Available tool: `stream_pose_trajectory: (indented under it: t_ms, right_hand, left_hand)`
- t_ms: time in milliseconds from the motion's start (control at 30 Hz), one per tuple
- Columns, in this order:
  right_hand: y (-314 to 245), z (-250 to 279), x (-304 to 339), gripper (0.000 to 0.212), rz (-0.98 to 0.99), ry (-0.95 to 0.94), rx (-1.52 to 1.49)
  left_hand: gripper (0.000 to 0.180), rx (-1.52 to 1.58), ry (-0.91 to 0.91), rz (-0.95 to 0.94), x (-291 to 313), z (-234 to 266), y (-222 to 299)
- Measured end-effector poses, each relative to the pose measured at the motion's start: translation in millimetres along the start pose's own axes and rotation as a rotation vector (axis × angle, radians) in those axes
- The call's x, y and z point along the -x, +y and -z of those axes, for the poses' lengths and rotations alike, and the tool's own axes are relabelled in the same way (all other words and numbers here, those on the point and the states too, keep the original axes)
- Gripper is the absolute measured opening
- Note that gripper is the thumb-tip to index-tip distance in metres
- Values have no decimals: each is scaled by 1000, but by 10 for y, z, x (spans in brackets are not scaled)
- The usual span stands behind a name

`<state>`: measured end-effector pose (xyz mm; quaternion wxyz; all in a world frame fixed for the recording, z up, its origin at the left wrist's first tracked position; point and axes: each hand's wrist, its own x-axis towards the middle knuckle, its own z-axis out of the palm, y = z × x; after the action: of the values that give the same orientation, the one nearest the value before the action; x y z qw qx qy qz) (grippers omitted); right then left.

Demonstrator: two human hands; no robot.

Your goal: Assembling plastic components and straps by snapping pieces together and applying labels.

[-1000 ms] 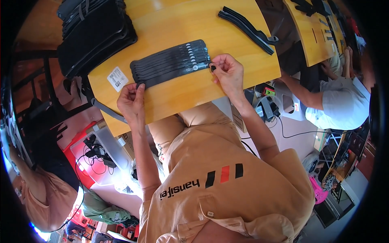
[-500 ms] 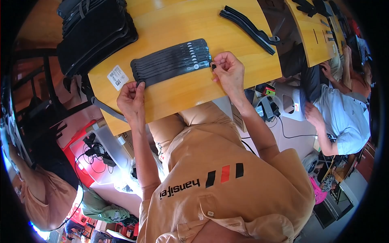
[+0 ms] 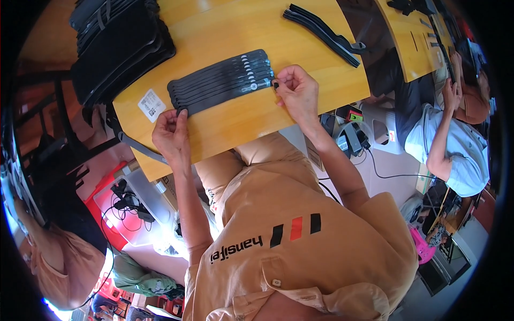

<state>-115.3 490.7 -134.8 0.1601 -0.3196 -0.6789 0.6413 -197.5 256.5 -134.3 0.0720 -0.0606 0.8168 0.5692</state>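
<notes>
Left hand [image 3: 171, 131], right hand [image 3: 297, 91] pinch ends of black straps [image 3: 222, 81] on table [image 3: 241, 125].

Fanned row of flat black straps [image 3: 222, 82] lying across a yellow wooden table [image 3: 225, 27]. Left hand [image 3: 171, 131] pinches the row's left end; right hand [image 3: 295, 91] pinches its right end. White square label [image 3: 151, 105] just left. Stack of black pads [image 3: 115, 45] far left; loose black straps [image 3: 321, 32] far right.

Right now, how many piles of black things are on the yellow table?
3: a fanned row of straps between left hand and right hand, a stack far left, a few strips far right.
</notes>
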Motion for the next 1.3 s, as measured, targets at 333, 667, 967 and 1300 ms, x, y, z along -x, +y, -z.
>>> stream_pose_trajectory:
  t_ms: [333,667,967,1300]
  right_hand:
    - [-50,-20,0,7,10,13,50]
    - [9,-43,-14,7,61,34,51]
    - [-2,-45,-2,7,71,34,94]
    - [22,-58,0,8,110,46,106]
  left_hand:
    - [13,-19,22,-34,-7,-17,-39]
    - [16,-163,84,-77,12,-45,63]
    - [17,-180,85,-77,6,-33,32]
    - [16,-250,110,-133,47,-57,74]
